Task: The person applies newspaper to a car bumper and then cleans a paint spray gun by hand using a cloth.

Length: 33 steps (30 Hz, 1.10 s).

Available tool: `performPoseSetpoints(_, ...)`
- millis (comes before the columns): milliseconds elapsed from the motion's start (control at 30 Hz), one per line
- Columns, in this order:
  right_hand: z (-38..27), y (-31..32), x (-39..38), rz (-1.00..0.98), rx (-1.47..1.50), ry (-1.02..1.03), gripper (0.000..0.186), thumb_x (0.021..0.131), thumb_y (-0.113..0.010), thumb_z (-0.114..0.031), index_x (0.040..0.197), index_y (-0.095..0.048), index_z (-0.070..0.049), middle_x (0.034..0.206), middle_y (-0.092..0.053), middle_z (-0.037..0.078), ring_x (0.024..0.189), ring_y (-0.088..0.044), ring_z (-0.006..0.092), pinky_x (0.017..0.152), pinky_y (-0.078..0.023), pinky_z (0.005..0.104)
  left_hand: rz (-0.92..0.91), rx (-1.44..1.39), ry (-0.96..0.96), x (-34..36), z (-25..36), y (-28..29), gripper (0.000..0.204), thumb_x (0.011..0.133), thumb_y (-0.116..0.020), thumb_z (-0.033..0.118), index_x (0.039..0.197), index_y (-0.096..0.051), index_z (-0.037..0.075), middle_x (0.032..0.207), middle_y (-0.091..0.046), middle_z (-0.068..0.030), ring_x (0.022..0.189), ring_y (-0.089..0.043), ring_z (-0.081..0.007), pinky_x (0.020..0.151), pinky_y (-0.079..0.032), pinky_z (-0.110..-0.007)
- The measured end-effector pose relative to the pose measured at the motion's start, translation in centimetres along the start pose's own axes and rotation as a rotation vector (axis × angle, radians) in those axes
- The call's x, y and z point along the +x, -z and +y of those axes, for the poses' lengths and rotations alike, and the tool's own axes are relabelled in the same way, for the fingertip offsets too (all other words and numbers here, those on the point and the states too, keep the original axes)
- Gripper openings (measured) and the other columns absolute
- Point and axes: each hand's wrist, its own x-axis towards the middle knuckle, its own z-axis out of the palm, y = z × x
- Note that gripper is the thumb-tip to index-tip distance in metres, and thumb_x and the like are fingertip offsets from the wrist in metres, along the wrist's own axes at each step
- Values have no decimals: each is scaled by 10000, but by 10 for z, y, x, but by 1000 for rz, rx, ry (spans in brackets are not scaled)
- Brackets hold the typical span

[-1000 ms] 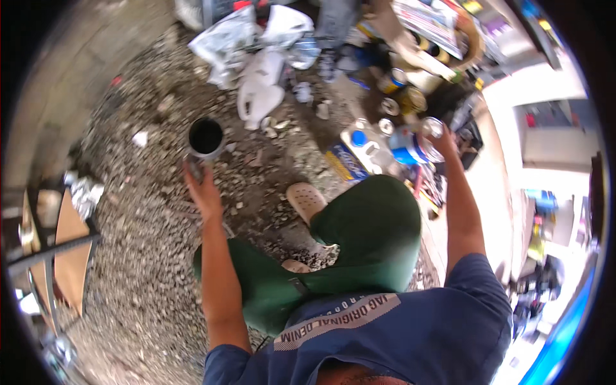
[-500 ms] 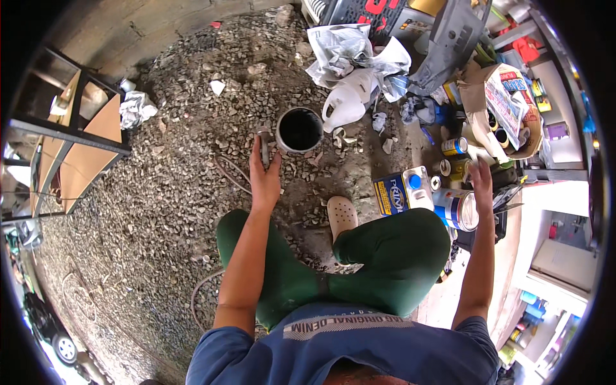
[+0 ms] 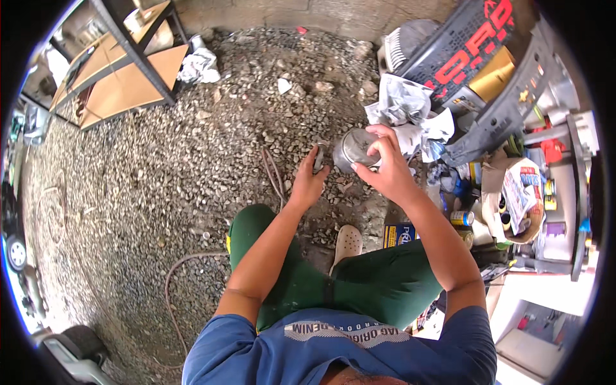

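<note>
A round silver-grey can (image 3: 343, 156) stands on the gravel in front of me, its mouth covered by a flat grey metal lid (image 3: 360, 144). The fingers and thumb of my right hand (image 3: 393, 168) are bent over the lid and grip it near its right edge. Just left of the can, my left hand (image 3: 309, 183) is closed round a short grey metal piece (image 3: 319, 158); its kind is hard to make out. The inside of the can is hidden.
A brown hose (image 3: 273, 170) lies on the gravel left of my left hand. Crumpled paper (image 3: 404, 99) and a black panel (image 3: 465, 54) lie beyond the can. A cardboard box (image 3: 491, 192) and small tins (image 3: 462, 218) are at the right; a shelf (image 3: 138, 70) stands far left.
My right hand has come from the tins at the right to the can. The can's dark open mouth is now covered by the lid. The view has shifted, too.
</note>
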Motion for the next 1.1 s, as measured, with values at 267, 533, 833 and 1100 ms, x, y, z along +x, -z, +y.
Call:
performPoseSetpoints(267,-1,-21,3,9,-66,80,349,811,-749,-164,1030,-510,-35,1367,-417,208,1244,-462,374,953,-441,429,-51,-101,51,-9,8,22,640,918,-650,208,1471,-376,41,1379,-502,-148,1301,-444,-220,1085,-323,-321)
performPoseSetpoints(533,-23,-15,10,-94,-343,185,378,863,-668,-299,1187,-616,-111,1266,-533,138,1129,-538,357,915,-492,453,-111,51,-113,-19,17,12,662,900,-645,198,1469,-354,23,1401,-462,-230,1327,-429,-340,1105,-330,-378)
performPoseSetpoints(833,-46,-33,20,113,-553,-44,430,907,-625,-305,1275,-571,-90,1347,-485,202,1188,-496,387,1008,-408,528,34,56,-133,-9,-7,13,593,947,-603,164,1465,-362,2,1310,-537,-149,1180,-533,-232,1007,-409,-333)
performPoseSetpoints(1100,-64,42,-2,239,-144,-159,438,902,-655,-301,1244,-602,-32,1362,-502,222,1235,-498,404,1042,-410,452,330,-143,229,50,13,135,329,915,-617,144,1198,-503,23,879,-598,-49,687,-567,-128,557,-437,-269)
